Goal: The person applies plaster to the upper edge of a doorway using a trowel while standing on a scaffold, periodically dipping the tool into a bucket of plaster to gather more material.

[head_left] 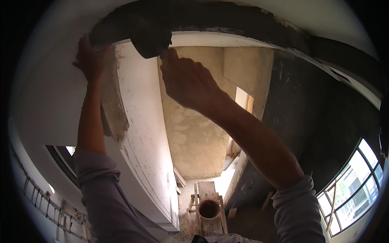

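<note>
Overhead runs a beam (227, 18) coated in dark wet-looking plaster, with a pale strip along its lower edge. My right hand (188, 83) is raised to the middle and closed round the handle of a plastering trowel (152, 42). The trowel's dark, broad blade lies up against the beam's underside near its left end; its upper part blends into the plaster. Farther left, my left hand (91, 60) reaches up to the corner where beam and wall meet. Its fingers are spread and seem to rest on the surface, partly in shadow.
Below me a round bucket (209, 209) stands on a wooden plank trestle (206, 187). A white wall edge (146, 170) runs down left of centre. At lower left is a ladder (48, 212); a black-framed window (352, 194) is at lower right. Loose boards (179, 178) lean by the wall.
</note>
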`<state>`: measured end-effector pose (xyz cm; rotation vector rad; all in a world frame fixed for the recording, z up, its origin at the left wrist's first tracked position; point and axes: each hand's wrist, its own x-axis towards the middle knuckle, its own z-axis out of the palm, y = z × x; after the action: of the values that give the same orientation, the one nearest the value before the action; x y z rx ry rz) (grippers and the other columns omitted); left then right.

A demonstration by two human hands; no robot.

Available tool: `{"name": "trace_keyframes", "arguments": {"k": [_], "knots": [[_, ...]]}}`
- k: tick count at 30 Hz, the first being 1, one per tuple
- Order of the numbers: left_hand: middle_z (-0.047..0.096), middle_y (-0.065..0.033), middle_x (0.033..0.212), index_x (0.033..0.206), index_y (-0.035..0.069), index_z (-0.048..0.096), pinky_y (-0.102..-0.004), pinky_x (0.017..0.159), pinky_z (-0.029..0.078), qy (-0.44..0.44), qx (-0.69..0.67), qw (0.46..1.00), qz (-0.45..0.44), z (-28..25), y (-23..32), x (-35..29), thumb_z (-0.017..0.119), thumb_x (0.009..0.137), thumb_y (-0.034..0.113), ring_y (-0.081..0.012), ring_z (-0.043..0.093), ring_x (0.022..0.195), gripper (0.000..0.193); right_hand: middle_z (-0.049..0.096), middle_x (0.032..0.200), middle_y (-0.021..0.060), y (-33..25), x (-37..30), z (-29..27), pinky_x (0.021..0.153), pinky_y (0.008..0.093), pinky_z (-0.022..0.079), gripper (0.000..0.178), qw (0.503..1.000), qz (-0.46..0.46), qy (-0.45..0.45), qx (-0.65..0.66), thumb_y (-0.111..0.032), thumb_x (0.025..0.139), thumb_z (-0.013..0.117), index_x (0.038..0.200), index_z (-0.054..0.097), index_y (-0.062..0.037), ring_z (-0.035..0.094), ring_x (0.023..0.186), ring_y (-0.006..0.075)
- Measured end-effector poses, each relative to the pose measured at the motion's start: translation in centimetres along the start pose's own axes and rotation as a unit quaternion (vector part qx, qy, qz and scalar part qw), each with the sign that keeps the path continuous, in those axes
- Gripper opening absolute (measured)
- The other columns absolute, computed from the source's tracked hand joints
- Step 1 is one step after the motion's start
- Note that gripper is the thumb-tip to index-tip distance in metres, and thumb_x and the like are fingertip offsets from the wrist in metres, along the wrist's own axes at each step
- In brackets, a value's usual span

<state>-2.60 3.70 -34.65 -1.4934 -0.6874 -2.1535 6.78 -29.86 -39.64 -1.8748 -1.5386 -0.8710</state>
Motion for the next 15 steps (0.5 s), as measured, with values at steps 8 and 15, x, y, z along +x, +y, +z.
{"name": "trace_keyframes", "arguments": {"k": [8,15], "knots": [[0.03,-0.0151,0.154,0.152,0.015,0.025,-0.0749,0.104,0.017,-0.006,-0.029,0.999,0.016,-0.5,-0.8,-0.1,0.062,0.077,0.072,-0.0401,0.031,0.139,0.101,0.067,0.082,0.0228,10.1,-1.9,-1.9,0.069,0.0509,0.054,0.039,0.983,0.007,0.088,-0.164,-0.021,0.097,0.043,0.128,0.042,0.0032,0.067,0.074,0.0368],[0.024,-0.0218,0.155,0.153,0.009,0.018,-0.0749,0.104,0.016,0.021,-0.035,0.999,0.011,-0.1,-0.8,-0.3,0.057,0.075,0.078,-0.0424,0.028,0.139,0.111,0.066,0.096,0.0262,11.7,-9.0,-5.6,0.075,0.0566,0.049,0.038,0.969,0.111,0.13,-0.181,-0.027,0.101,0.038,0.132,0.04,-0.0045,0.064,0.088,0.0452]]}}
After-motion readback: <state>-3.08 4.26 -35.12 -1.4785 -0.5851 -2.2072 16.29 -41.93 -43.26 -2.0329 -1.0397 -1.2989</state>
